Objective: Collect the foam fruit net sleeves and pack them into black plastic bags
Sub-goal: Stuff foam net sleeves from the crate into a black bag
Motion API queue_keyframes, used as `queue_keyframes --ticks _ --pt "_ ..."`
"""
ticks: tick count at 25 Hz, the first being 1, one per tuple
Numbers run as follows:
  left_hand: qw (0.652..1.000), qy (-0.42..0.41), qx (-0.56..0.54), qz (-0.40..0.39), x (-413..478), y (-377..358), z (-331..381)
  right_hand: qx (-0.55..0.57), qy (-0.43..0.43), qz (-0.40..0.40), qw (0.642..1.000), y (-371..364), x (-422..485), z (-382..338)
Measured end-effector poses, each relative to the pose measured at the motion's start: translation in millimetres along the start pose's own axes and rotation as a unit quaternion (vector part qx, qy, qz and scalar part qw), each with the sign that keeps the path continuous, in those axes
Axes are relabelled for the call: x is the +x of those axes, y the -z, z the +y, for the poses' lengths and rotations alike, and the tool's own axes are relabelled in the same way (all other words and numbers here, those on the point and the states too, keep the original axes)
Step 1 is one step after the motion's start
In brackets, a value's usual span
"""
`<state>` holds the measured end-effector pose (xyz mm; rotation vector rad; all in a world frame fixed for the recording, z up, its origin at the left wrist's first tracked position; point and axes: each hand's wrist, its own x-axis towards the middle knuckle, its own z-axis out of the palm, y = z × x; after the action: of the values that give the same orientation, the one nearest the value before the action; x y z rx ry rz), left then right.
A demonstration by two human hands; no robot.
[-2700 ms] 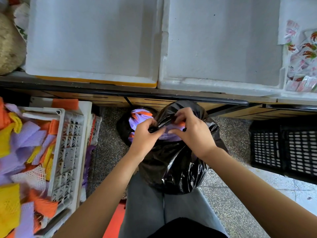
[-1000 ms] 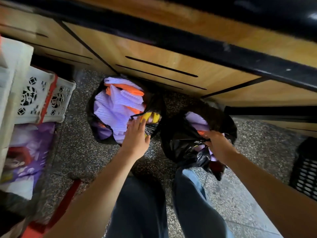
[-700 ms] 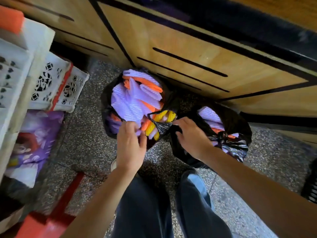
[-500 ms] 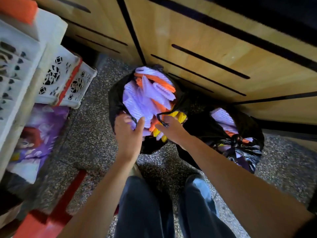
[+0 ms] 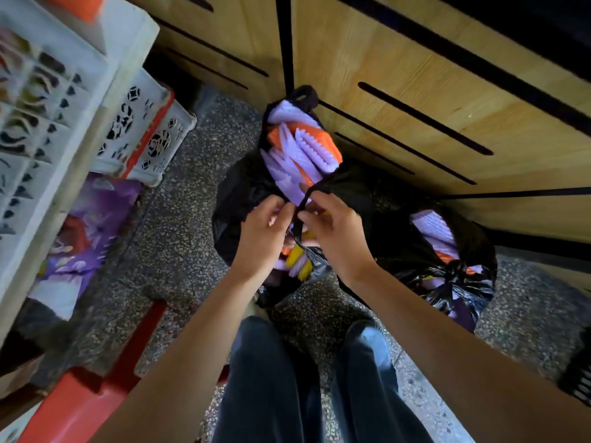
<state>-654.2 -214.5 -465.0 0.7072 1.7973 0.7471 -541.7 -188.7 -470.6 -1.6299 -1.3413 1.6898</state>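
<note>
Item: foam net sleeves (image 5: pixel 303 148), purple and orange, stacked on edge inside the open black bag (image 5: pixel 236 199); they rise past its rim. Further yellow sleeves (image 5: pixel 297 257) show at the near side of the same bag, below the hands.

Container: the open black bag stands on the speckled floor (image 5: pixel 179 244), its far side against the wooden cabinet front (image 5: pixel 415 75). One handle loop sticks up at the far rim; a thin handle strip (image 5: pixel 308 193) runs from the sleeves down between the hands.

Hands: the right hand (image 5: pixel 335 231) pinches the handle strip with thumb and fingers. The left hand (image 5: pixel 265 231), just beside it, has its fingers curled on the bag's near rim. Both hands are close together over the bag mouth.

Second container: knotted black bag (image 5: pixel 460 276), to the right and touching the first, with purple sleeves visible through a gap above the knot.

Surroundings: white perforated crate (image 5: pixel 41 123) at left, contents blurred; white-and-red basket (image 5: pixel 150 132) beside it; purple printed packet (image 5: pixel 92 225) on the floor; the person's dark trousers (image 5: pixel 271 378) at the bottom.
</note>
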Motion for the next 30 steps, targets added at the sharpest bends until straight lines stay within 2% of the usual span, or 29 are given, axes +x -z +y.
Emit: queue_keyframes --ticks 5,9,12,14,17,20,22,23,26,28,30 --pt "0.984 0.065 -0.156 -0.064 -27.6 21.8 17.9 -0.145 0.027 0.014 0.989 4.5 -10.9 -29.6" --pt "0.981 0.102 -0.139 -0.088 -37.6 35.9 39.5 -0.128 0.072 0.021 0.989 6.5 -21.2 -48.1" --pt "0.965 0.123 -0.148 -0.18 -51.4 52.4 59.3 -0.119 0.099 -0.025 0.988 10.0 -31.3 -58.8" --pt "0.961 0.135 -0.106 -0.217 -59.3 63.8 67.4 -0.141 0.127 -0.066 0.98 14.4 -37.1 -67.3" --pt "0.969 0.115 0.025 -0.216 -63.9 77.5 80.2 -0.139 0.14 -0.14 0.97 15.3 -47.9 -83.6" --pt "0.948 0.003 0.212 -0.239 -71.2 88.9 99.0 -0.184 0.177 -0.2 0.946 10.7 -60.4 -98.3" --pt "0.929 -0.051 0.288 -0.229 -79.1 98.5 108.2 -0.25 0.204 -0.217 0.921 11.1 -63.3 -107.2" --pt "0.928 -0.071 0.29 -0.223 -83.7 104.3 111.7 -0.275 0.203 -0.216 0.914 12.6 -64.6 -113.3" --pt "0.945 -0.093 0.241 -0.199 -95.4 120.9 114.8 -0.243 0.195 -0.208 0.927 17.3 -69.4 -130.5" --pt "0.968 -0.106 0.205 -0.102 -95.6 133.7 107.6 -0.18 0.189 -0.193 0.946 20.9 -71.1 -133.6" --pt "0.99 -0.058 0.125 0.021 -93.4 146.1 97.4 -0.094 0.141 -0.165 0.972 25.0 -75.4 -131.8"
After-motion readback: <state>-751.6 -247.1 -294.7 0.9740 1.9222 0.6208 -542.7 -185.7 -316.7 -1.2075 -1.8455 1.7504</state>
